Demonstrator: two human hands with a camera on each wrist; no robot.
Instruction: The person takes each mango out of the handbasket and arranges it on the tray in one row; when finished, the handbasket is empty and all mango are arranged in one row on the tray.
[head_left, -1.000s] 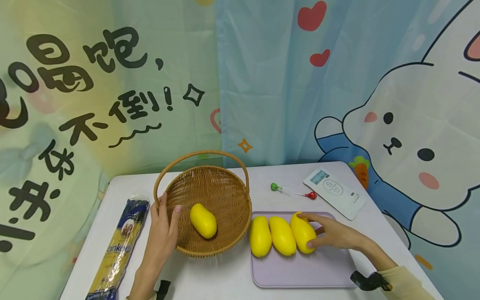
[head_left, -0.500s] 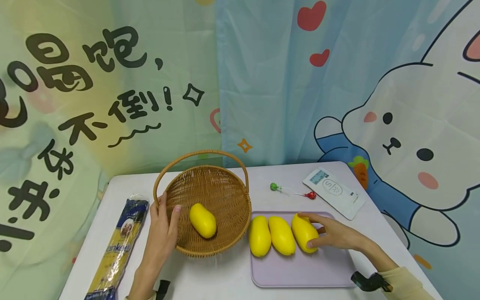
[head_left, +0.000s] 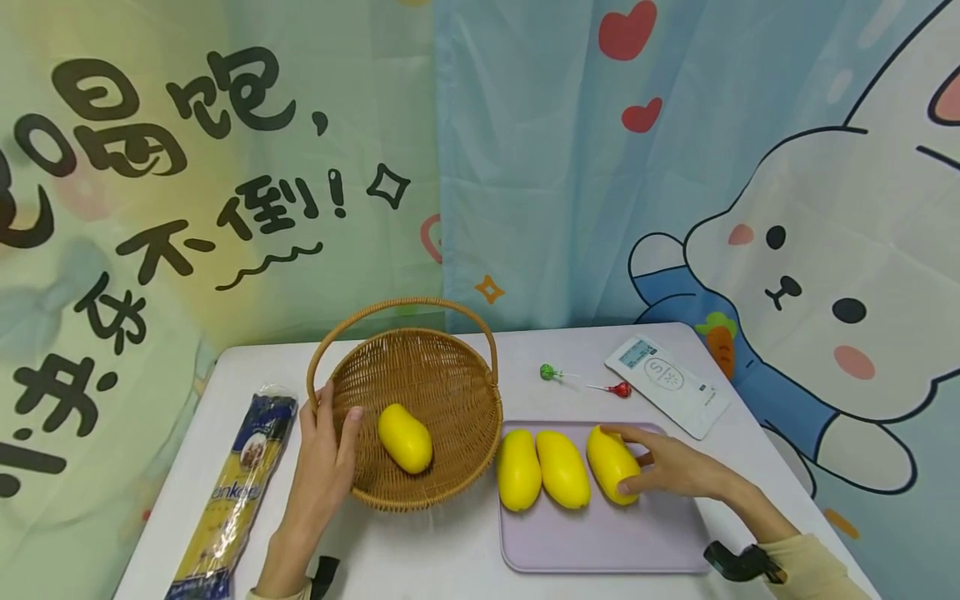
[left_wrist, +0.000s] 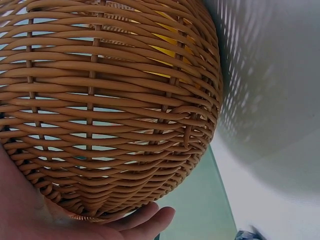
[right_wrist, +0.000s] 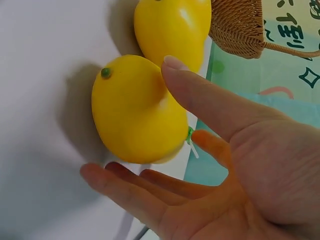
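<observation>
Tilted toward me, a brown wicker basket holds one yellow mango. My left hand grips the basket's left rim, thumb at the inner side and fingers outside; the left wrist view has the woven wall filling most of it. Three mangoes lie in a row on a lilac tray. My right hand holds the rightmost mango between thumb and fingers, near its two ends. Beside it lie the middle mango and the left mango, both untouched.
A pasta packet lies along the table's left side. Behind the tray are a green lollipop, a red lollipop and a white device with a display. A printed curtain hangs behind the white table.
The rightmost mango has shifted slightly right and turned toward my right palm, widening the gap to the middle mango. My left hand and the basket keep their place.
</observation>
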